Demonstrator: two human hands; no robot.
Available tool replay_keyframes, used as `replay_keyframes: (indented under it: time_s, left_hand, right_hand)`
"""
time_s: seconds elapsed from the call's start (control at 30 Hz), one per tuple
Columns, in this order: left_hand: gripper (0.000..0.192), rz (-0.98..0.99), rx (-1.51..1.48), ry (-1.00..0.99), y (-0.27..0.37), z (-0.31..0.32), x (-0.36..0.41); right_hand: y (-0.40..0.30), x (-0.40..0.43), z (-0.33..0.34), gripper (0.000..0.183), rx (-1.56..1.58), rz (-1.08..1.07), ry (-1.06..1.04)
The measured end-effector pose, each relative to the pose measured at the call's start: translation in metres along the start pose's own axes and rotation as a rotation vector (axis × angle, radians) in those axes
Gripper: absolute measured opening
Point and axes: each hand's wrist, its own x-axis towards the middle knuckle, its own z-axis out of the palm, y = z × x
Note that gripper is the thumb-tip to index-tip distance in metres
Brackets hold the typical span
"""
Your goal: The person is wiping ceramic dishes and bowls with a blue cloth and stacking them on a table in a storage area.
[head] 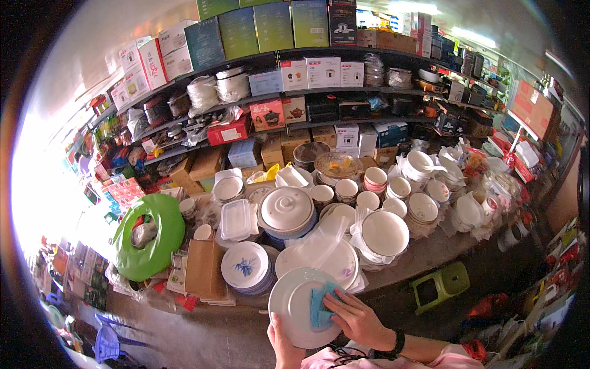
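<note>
A white plate is held tilted near the table's front edge, its underside with the raised foot ring apparently towards me. My left hand grips its lower left rim. Against the plate's right half, my right hand presses a folded blue cloth. Just beyond lies a large white oval platter with a purple flower motif, partly covered by a translucent plastic sheet. To the left stands a stack of plates with a blue flower on top.
A lidded white casserole, a big white bowl and several stacked bowls crowd the table. Left are a cardboard box and a green inflatable ring. A green stool and a blue chair stand on the floor. Boxed cookware fills the shelves.
</note>
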Motion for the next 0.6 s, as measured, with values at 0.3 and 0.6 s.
replay_keyframes:
  time_s: [0.3, 0.6]
  left_hand:
    - [0.044, -0.030, 0.043, -0.037, -0.010, 0.007, -0.003]
    - [0.045, 0.017, 0.052, -0.040, 0.009, 0.002, -0.002]
  right_hand:
    - [-0.010, 0.028, 0.020, 0.044, 0.116, 0.102, 0.226]
    - [-0.008, 0.011, 0.007, 0.052, 0.038, -0.249, -0.068]
